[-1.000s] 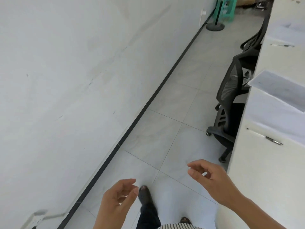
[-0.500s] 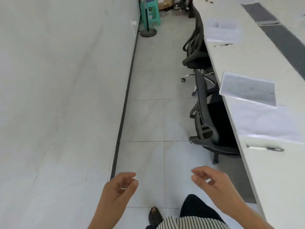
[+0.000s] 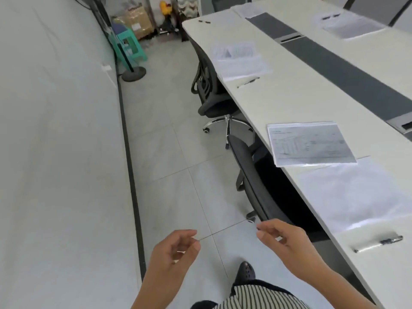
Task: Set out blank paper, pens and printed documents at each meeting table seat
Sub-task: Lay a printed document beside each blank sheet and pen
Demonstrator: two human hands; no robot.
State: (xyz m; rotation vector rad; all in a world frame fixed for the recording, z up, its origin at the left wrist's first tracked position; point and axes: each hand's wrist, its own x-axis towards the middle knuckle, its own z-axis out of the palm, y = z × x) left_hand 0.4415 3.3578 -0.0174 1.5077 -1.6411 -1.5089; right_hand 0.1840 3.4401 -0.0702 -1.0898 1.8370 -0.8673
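Left hand (image 3: 176,253) and right hand (image 3: 287,241): fingers loosely curled, grasping nothing, held over the floor beside the table (image 3: 289,103). On the table at the nearest seat lie pen (image 3: 379,241), blank paper (image 3: 356,192) and printed document (image 3: 310,142), side by side. Cardboard box (image 3: 136,21) at far wall; contents not discernible.

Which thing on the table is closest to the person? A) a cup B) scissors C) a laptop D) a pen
D: the pen lies at the near end of the table, with the blank paper and then the printed document beyond it.
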